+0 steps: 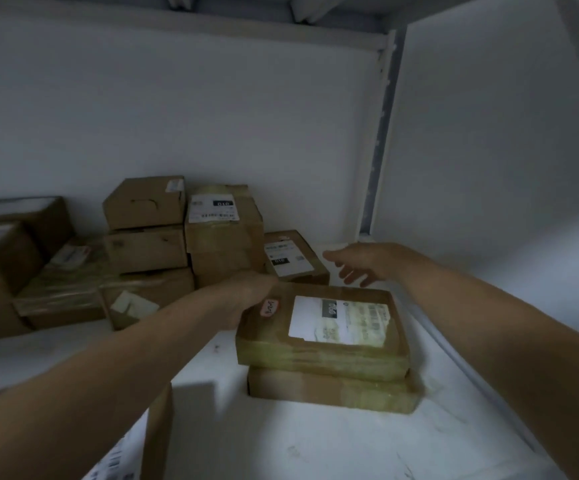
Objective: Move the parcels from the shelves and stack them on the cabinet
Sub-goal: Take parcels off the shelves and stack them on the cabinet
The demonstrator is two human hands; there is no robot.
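The left grip [251,294], a bare hand, lies on the far left corner of the top parcel [326,327]; its fingers bend out of sight past the edge, so whether they clasp the corner cannot be told. The right grip [357,263] is open, fingers spread and holding nothing, just above the parcel's far right corner and not touching it. Nearest the viewer, at the lower left, stands the edge of a brown carton [158,431] with a printed label. Beyond it, on a white shelf [315,445], the top parcel, flat, taped and labelled, rests squarely on a second flat parcel [329,389] of like shape. Just behind this pair lies a small labelled parcel [291,258]. Farther back and to the left, a pile of cartons [184,237] stands against the white wall. Another shelf board [212,26] runs overhead, carried by a slotted upright post [381,133]. The step in hand seems to be taking the top parcel off the shelf. The next move probably calls for the right grip to come down onto the far right edge, so both sides are held before the parcel is lifted level off the one beneath.
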